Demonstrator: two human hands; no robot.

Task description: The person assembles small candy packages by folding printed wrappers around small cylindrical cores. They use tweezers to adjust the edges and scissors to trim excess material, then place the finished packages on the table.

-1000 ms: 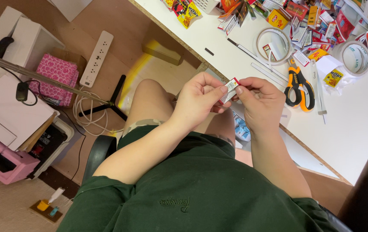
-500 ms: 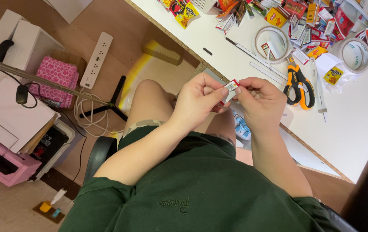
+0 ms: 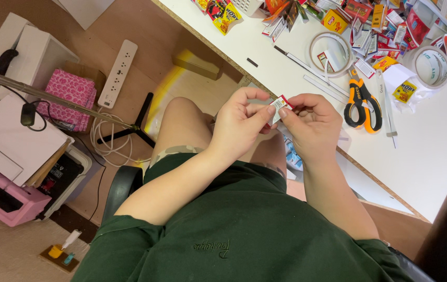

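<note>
Pinching a small red-and-white paper piece (image 3: 280,103) between both sets of fingertips, you hold it just above centre of the frame, over your lap and short of the white table's (image 3: 432,151) edge. Your left hand (image 3: 242,122) is curled, thumb and forefinger closed on the piece's left side; your right hand (image 3: 315,122) is likewise curled, thumb and forefinger closed on its right side, the other fingers folded in. On the table, right of your hands, lie orange-handled scissors (image 3: 360,102), with a roll of clear tape (image 3: 330,52) above them and another roll (image 3: 432,67) at the upper right. Small colourful packets (image 3: 369,15) crowd the top edge. At the left of the frame, on the floor, sit a white power strip (image 3: 117,73) and a pink patterned pouch (image 3: 69,96).
</note>
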